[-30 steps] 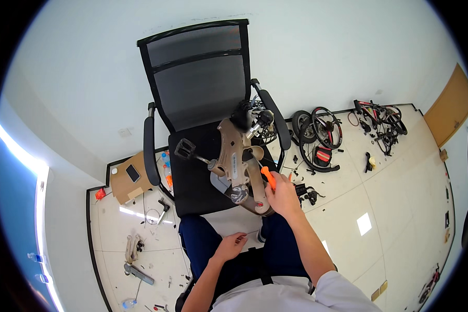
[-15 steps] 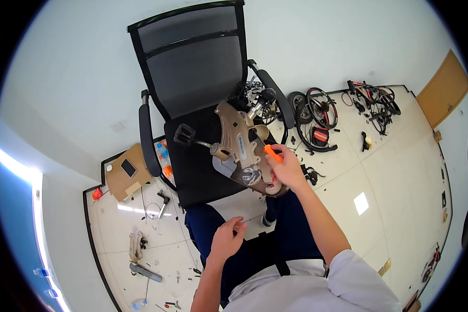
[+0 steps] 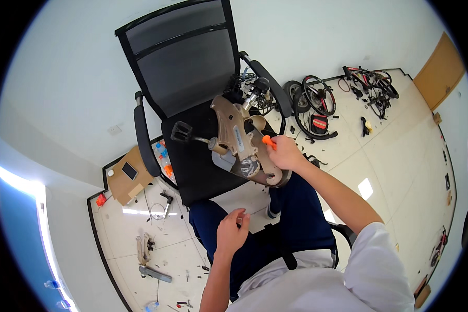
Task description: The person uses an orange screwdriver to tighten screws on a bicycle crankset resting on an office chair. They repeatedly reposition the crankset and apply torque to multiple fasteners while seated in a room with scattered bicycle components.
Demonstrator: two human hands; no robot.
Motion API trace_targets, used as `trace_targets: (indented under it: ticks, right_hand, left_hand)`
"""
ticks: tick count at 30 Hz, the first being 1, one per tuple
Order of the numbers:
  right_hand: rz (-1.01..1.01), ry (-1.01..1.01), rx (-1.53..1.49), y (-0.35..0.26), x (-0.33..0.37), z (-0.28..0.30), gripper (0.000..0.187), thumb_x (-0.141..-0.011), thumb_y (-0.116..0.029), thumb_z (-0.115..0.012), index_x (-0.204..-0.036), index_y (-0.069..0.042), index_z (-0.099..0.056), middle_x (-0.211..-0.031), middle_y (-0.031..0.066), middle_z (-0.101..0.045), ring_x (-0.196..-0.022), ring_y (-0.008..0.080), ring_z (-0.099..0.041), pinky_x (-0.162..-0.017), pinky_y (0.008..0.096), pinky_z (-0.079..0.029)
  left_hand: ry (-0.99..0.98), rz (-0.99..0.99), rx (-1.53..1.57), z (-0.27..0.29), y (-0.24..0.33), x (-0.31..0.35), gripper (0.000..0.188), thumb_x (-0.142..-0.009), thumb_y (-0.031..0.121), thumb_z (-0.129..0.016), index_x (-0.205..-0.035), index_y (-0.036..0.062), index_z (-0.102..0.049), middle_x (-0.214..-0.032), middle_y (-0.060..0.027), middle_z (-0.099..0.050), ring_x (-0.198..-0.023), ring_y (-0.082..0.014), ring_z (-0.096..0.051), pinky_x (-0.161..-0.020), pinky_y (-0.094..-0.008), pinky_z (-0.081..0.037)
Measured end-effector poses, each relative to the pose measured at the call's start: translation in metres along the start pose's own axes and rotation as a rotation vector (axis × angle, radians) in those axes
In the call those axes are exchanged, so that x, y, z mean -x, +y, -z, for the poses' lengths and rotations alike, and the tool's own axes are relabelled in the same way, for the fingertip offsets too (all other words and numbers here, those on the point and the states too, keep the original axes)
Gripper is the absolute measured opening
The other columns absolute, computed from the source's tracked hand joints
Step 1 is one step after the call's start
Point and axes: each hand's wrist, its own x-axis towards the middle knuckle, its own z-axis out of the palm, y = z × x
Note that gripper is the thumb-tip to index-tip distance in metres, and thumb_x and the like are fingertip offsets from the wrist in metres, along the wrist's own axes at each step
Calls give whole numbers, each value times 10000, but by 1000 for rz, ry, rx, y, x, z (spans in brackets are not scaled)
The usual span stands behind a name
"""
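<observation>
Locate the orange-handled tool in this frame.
The orange-handled tool is in the right hand, right of centre in the head view, against the tan bike frame part on the black chair.

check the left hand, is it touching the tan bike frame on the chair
No, the left hand rests on the person's thigh, apart from the tan bike frame.

A plain pale wall (image 3: pixel 88 67) fills the far side. A black mesh-backed office chair (image 3: pixel 182 62) stands before it on a floor of glossy cream tiles (image 3: pixel 400 151), which catch bright patches of light. A tan wooden door (image 3: pixel 442 70) is at far right.
</observation>
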Motion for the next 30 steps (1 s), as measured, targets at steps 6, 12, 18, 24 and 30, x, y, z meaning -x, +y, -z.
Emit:
trace_targets:
  ticks: [6,12,18,24,30]
  right_hand:
    - [264,171,647,-18,9,0,89,-730,-66,-660,-784,-6,-699,-873,194,-669,-759,314,-695,-699,368,-579]
    - [271,31,477,-34,3,10,92,-769,-48,-633,-810,19,-683,-826,180,-646,-704,252,-689,-556,321,-552]
    - [-550,-224,-1439,4,-9,14,174,-930,-131,-542,-976,36,-532,-759,42,-507,-479,55,-402,-318,168,-250]
    - [-508,-243,-1472,-4,-7,-5,155,-909,-147,-545,-984,-15,-518,-863,86,-539,-563,100,-484,-358,201,-319]
    - [-163,-121,-125,-19,-5,4,373,-809,-187,-641,-1088,11,-493,-964,191,-602,-768,280,-663,-572,353,-535]
  left_hand:
    - [-14,26,-15,-2,1,0,288,-909,249,-615,-1086,25,-651,-923,-124,-710,-804,-261,-695,-715,-363,-537]
    - [-20,33,-40,1,1,3,288,-909,252,-614,-1087,28,-653,-927,-127,-709,-811,-262,-696,-727,-360,-540]
    - [-31,19,-58,0,1,2,301,-903,260,-615,-1094,30,-653,-928,-126,-710,-813,-265,-695,-731,-366,-539]
    - [-58,27,-65,1,2,3,307,-900,266,-618,-1099,35,-655,-932,-122,-712,-819,-267,-693,-741,-367,-536]
    - [-61,0,-43,7,-6,0,323,-900,272,-621,-1115,32,-644,-959,-132,-706,-841,-280,-689,-744,-374,-534]
